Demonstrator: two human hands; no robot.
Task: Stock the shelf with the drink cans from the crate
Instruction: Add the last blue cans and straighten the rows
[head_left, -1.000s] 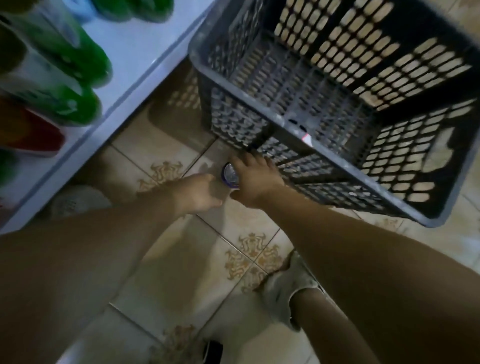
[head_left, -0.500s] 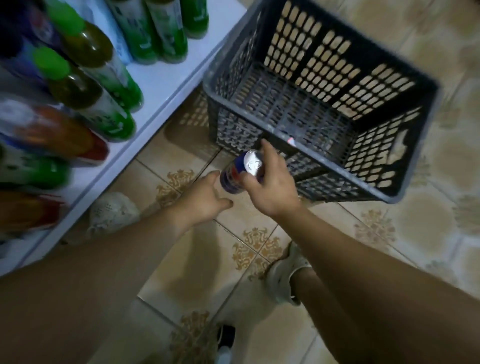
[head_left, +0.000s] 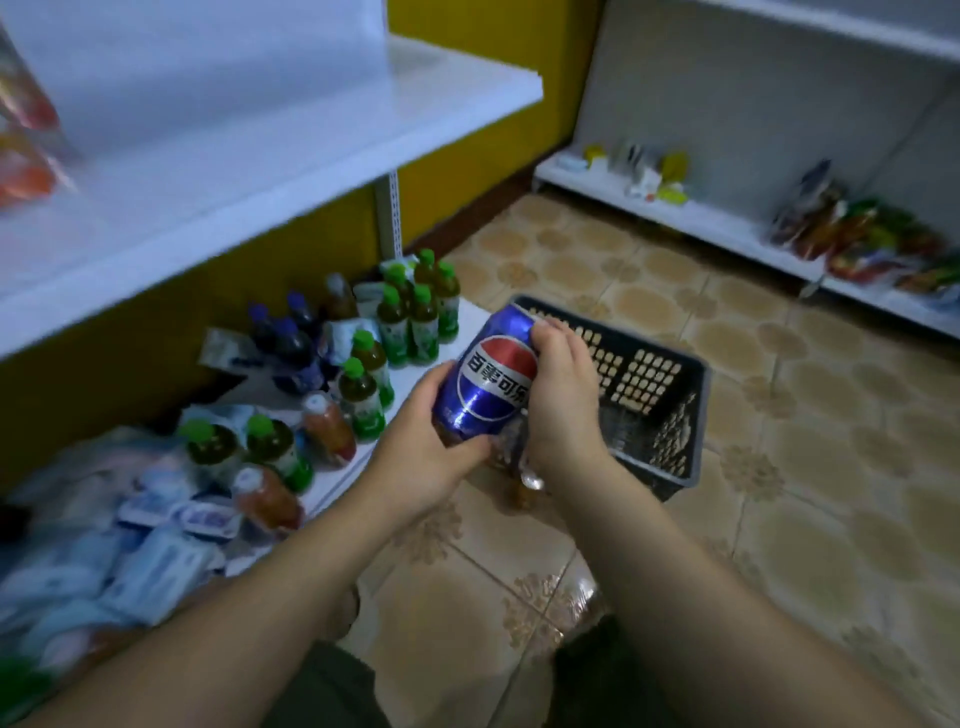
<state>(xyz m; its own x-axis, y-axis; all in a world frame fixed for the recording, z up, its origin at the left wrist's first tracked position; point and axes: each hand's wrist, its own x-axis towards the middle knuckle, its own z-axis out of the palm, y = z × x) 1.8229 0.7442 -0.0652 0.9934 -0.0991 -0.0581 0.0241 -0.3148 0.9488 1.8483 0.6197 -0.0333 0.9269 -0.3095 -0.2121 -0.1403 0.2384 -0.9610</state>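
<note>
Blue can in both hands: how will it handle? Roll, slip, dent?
Likely rigid: the can shows no dent under the left hand and right hand, though hard squeezing might dent it. Its glossy wall looks slippery. Round-sided, so it would probably roll if laid down; stood on end on the shelf it should stay.

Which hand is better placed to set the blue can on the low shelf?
Left, probably. The left hand wraps the can low and is nearer the shelf; the right hand only holds its top.

Green-capped bottles (head_left: 395, 322) and blue-white packets (head_left: 156, 561) at left, colourful snack bags (head_left: 857, 239) far right, patterned tile floor (head_left: 779, 415) between.
</note>
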